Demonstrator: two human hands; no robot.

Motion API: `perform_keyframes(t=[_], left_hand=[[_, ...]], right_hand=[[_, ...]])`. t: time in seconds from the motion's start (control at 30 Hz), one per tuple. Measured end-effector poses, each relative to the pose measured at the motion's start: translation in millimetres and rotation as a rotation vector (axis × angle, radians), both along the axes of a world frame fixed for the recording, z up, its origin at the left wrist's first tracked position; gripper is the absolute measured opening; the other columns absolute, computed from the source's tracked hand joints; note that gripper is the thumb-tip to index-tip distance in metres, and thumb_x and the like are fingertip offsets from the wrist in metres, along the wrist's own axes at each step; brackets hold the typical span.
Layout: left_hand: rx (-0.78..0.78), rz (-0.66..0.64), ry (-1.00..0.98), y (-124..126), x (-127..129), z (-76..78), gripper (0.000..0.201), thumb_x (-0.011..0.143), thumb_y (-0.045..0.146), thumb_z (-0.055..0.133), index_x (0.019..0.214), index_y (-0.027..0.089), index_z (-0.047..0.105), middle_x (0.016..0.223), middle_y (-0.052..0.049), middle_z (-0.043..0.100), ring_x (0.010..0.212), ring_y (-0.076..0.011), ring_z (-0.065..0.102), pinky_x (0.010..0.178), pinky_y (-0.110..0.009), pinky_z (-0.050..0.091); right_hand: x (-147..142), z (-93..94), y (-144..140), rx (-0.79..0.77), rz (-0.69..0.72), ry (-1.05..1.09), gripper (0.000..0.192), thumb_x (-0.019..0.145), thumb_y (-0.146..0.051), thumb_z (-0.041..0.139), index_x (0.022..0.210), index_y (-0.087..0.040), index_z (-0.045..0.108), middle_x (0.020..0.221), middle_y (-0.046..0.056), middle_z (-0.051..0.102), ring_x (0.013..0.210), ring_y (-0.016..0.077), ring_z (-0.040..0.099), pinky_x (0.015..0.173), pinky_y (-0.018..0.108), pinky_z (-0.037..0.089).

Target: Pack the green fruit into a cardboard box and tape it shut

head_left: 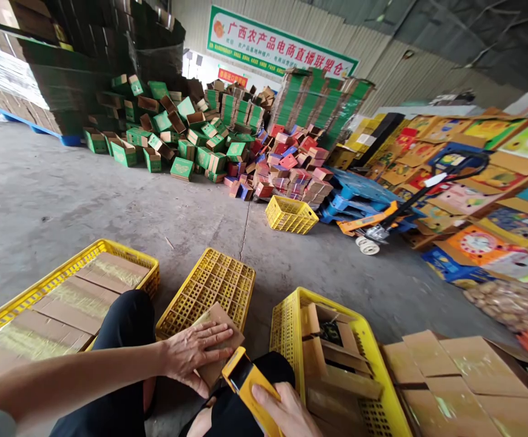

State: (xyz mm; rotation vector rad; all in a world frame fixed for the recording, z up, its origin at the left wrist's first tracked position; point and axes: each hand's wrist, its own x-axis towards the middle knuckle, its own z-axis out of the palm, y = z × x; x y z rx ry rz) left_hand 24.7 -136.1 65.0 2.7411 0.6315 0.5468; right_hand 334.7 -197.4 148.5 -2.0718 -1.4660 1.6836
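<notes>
My left hand lies on a small brown cardboard box, its fingers stretched out and somewhat spread across the surface. That box is tilted over the near end of an upturned yellow crate, between my knees. Wrapped in my right hand is a yellow handheld tool with a dark recess at its front end; its exact kind is unclear. The tool's front end is close to the box's right edge; whether they touch I cannot tell.
Taped boxes fill a yellow crate on the left. To the right, another yellow crate holds opened cartons, beside more taped boxes. Farther off are a crate, a pallet jack, blue pallets and heaped green cartons.
</notes>
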Motion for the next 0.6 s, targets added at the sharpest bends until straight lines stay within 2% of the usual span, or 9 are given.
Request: perform_keyframes(t=[0.17, 0.3, 0.4, 0.6], left_hand=[[-0.053, -0.057, 0.02, -5.5, 9.8, 6.9, 0.107, 0.095, 0.079, 0.05, 0.171, 0.015, 0.012, 0.173, -0.018, 0.025, 0.161, -0.0359, 0.025, 0.133, -0.051, 0.018], [-0.068, -0.081, 0.042, -3.4, 9.1, 10.1, 0.108, 0.097, 0.08, 0.045, 0.171, 0.013, 0.004, 0.174, -0.017, 0.022, 0.161, -0.0344, 0.024, 0.133, -0.049, 0.017], [-0.04, -0.096, 0.053, 1.0, 5.4, 11.7, 0.108, 0.097, 0.08, 0.045, 0.171, 0.014, 0.001, 0.174, -0.016, 0.023, 0.16, -0.0336, 0.026, 0.133, -0.047, 0.018], [0.035, -0.077, 0.055, 5.2, 5.7, 7.6, 0.103, 0.095, 0.078, 0.053, 0.172, 0.023, 0.013, 0.172, -0.014, 0.029, 0.158, -0.0334, 0.033, 0.131, -0.047, 0.024]], right_hand=[[4.7, -30.5, -1.6, 0.014, -0.028, -0.021, 0.063, 0.084, -0.084, 0.06, 0.098, -0.023, 0.05, 0.055, -0.002, 0.065, 0.047, 0.0168, 0.066, 0.043, 0.021, 0.047], [5.5, -43.8, -2.4, 0.01, -0.036, 0.0, 0.072, 0.076, -0.091, 0.059, 0.097, -0.023, 0.05, 0.055, -0.002, 0.064, 0.047, 0.0173, 0.067, 0.041, 0.021, 0.046], [4.7, -39.4, -1.8, 0.013, -0.029, 0.025, 0.074, 0.075, -0.093, 0.059, 0.096, -0.023, 0.05, 0.061, -0.001, 0.066, 0.05, 0.017, 0.069, 0.043, 0.021, 0.046], [14.4, -9.1, -12.6, 0.039, -0.033, 0.013, 0.069, 0.082, -0.087, 0.057, 0.098, -0.02, 0.061, 0.085, 0.006, 0.073, 0.067, 0.0195, 0.074, 0.059, 0.026, 0.055]])
